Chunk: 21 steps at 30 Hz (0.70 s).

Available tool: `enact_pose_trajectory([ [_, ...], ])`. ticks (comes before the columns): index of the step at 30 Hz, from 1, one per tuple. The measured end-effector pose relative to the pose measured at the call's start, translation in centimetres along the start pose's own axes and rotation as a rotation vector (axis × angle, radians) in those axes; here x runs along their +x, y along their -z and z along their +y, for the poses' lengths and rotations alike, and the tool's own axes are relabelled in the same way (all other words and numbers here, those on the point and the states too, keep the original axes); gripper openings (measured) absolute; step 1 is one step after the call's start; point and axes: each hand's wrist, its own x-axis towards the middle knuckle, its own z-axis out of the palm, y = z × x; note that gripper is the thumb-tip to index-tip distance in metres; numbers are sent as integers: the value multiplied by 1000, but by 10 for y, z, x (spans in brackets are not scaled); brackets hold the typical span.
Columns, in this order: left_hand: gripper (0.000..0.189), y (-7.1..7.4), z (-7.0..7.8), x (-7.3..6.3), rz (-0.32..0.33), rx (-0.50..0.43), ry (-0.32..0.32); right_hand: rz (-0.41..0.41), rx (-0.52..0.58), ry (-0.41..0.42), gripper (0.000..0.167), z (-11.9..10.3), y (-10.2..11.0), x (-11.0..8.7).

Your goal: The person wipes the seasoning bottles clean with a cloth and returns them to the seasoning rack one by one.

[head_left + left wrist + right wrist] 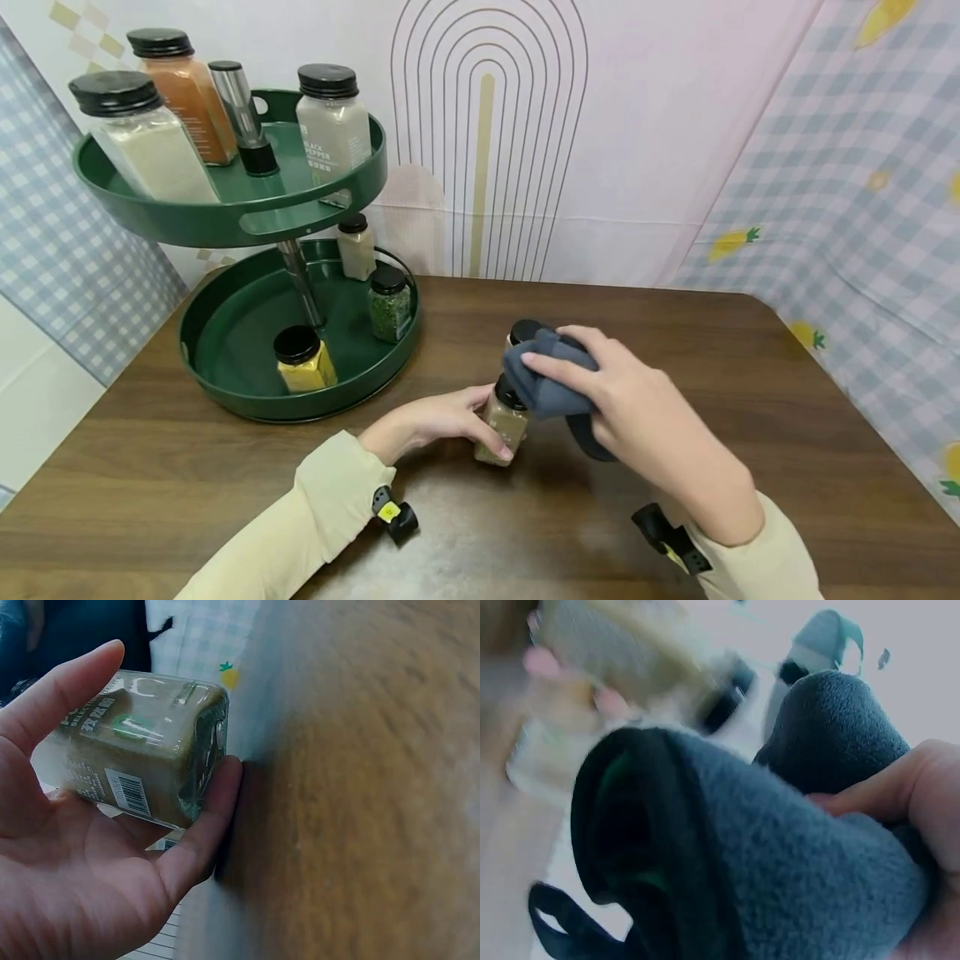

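Note:
My left hand [453, 423] grips a square glass spice jar [501, 425] with a black lid and brownish powder inside. In the left wrist view the jar [150, 750] lies between thumb and fingers, with its barcode label showing and a finger at its base. A bunched grey-blue cloth [551, 372] is pinched in my right hand [630, 400] and overlaps the jar's lid in the head view. The right wrist view shows the fuzzy folds of the cloth [802, 855] with a dark edge and loop; the jar beyond is blurred. Another black-lidded jar [527, 330] stands behind, partly hidden by the cloth.
To the left stands a two-tier green tray [225, 400]. Its upper tier carries large jars, including a black pepper jar [333, 133], and a silver-and-black bottle [243, 117]. Below sit a yellow jar [306, 362], a green herb jar [390, 304] and a beige one [356, 247].

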Motion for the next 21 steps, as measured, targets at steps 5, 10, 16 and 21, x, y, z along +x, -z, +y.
enact_pose_trajectory([
  [5, 61, 2, 0, -3, -3, -39, 44, -69, -7, -40, 80, -13, -25, 4],
  [10, 64, 3, 1, -2, -9, -76, 62, -78, -12, -96, 81, -14, -31, 3],
  [16, 66, 3, 2, -1, -21, -62, 44, -179, 6, -145, 75, -13, -29, 3],
  [21, 65, 3, 1, -1, -26, -53, 40, -214, 19, -147, 70, -11, -26, 0],
])
